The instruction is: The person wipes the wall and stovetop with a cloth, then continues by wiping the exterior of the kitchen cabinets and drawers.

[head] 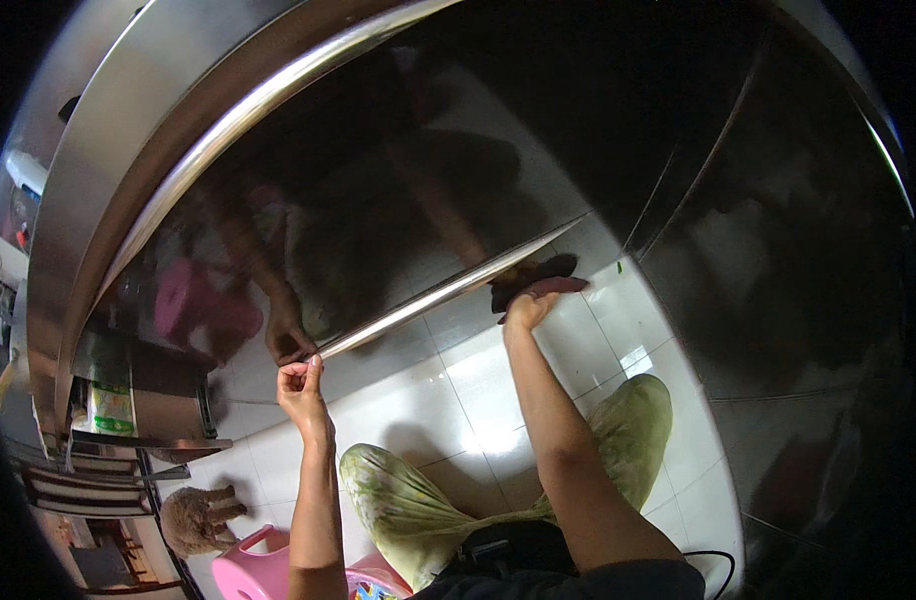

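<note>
A dark, glossy cabinet front point(353, 202) stands before me and mirrors my arms. Along its lower part runs a shiny metal handle strip point(443, 289). The thumb and fingers of my left hand point(302, 394) pinch the strip's left end. Past the strip's right half, my right hand point(529, 309) holds a dark reddish cloth point(559, 286) against the lower panel, close to the floor. The fingers are partly hidden by the cloth.
White floor tiles point(458, 405) lie between my knees. At left, an open drawer point(158, 442) holds a green-and-white packet point(111, 409). A curly brown dog point(192, 521) is beside a pink plastic stool point(240, 566). A small green scrap point(619, 267) lies near the right corner.
</note>
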`<action>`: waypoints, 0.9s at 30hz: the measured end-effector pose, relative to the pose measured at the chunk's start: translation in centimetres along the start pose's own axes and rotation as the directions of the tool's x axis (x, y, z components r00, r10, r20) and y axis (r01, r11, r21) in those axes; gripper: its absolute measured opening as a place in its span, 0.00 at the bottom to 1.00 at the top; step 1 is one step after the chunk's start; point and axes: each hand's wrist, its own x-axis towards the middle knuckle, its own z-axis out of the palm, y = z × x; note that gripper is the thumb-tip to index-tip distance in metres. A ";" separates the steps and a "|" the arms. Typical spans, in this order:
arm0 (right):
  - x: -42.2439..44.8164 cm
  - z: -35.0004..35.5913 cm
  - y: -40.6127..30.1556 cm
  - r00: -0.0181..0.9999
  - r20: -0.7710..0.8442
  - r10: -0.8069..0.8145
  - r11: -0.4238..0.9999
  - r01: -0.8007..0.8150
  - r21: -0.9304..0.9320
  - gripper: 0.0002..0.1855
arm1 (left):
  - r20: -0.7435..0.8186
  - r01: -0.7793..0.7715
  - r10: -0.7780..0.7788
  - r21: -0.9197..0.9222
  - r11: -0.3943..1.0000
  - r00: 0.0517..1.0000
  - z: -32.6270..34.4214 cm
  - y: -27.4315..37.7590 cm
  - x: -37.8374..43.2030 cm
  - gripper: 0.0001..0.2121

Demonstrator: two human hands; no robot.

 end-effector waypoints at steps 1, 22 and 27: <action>-1.1 0.6 -0.5 1.000 -0.008 0.001 0.995 -0.002 -0.099 0.31 | -0.008 0.006 -0.006 0.008 1.000 1.000 0.0 -0.1 0.0 0.09; 8.5 0.8 7.3 0.613 0.428 0.664 0.617 -0.773 0.150 0.18 | 0.610 -0.757 0.479 0.618 0.212 0.631 1.9 5.8 -1.9 0.06; 13.8 0.7 9.0 0.880 0.262 0.396 0.861 -0.455 0.228 0.29 | 0.853 -0.958 0.498 0.253 -0.136 0.154 4.9 9.8 -1.1 0.13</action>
